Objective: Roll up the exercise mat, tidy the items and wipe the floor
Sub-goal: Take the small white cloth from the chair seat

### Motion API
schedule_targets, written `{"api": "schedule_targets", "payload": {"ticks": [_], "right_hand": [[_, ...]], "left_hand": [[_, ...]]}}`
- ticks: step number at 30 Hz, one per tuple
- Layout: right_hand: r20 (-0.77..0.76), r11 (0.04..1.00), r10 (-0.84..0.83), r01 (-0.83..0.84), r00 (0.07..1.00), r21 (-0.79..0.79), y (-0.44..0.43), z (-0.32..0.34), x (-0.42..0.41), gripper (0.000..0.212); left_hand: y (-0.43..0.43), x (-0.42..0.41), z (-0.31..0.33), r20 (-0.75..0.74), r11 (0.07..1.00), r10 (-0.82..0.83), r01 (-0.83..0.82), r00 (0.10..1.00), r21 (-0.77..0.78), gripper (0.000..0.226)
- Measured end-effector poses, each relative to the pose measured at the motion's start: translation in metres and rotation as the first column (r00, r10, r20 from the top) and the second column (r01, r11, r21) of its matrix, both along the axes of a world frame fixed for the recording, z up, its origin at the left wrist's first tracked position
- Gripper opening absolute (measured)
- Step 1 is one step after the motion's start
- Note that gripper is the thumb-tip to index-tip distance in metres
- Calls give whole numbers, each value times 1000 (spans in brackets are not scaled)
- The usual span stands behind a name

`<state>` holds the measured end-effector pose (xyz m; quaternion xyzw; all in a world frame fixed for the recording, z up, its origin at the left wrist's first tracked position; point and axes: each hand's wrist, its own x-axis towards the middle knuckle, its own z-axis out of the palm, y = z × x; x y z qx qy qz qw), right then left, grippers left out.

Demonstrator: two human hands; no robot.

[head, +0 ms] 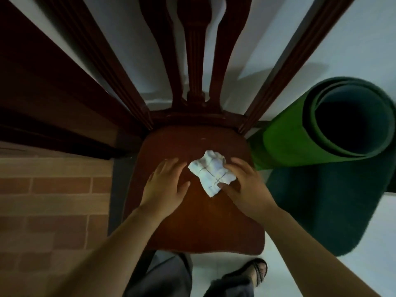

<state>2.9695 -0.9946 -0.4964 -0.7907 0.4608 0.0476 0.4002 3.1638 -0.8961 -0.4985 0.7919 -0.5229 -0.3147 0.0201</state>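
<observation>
On the wooden chair seat (192, 224) the white checked cloth (211, 171) lies between the hands, right hand (246, 187) pinching its edge (left hand (165, 185) flat, empty, alongside).

No text, label, brand, number or sign can be read here. The only marks are thin dark lines crossing in a grid on the white cloth (211, 172) that lies on the chair seat (192, 228); they form a pattern, not letters or digits.
</observation>
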Motion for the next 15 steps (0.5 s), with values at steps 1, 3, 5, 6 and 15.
{"api": "schedule_targets", "payload": {"ticks": [1, 3, 5, 6, 15], "right_hand": [[-12, 1000, 10, -10, 1000, -8, 0, -15, 0, 52], [-45, 999, 19, -21, 999, -44, -4, -39, 5, 53], [-94, 998, -4, -3, 996, -70, -10, -60, 15, 56], [-107, 997, -17, 9, 994, -76, -13, -69, 21, 58], [-104, 979, 103, -119, 989, -163, 13, -137, 52, 60]], "left_hand": [[-2, -1, -14, -1, 1000, -5, 5, 1000, 8, 58], [-9, 0, -37, -4, 1000, -17, 17, 1000, 15, 58], [-17, 4, -56, 10, 1000, -28, 28, 1000, 6, 57], [-20, 7, -63, 23, 1000, -29, 29, 999, -2, 56], [-14, 38, -89, 68, 993, -108, 105, 992, 47, 55]]}}
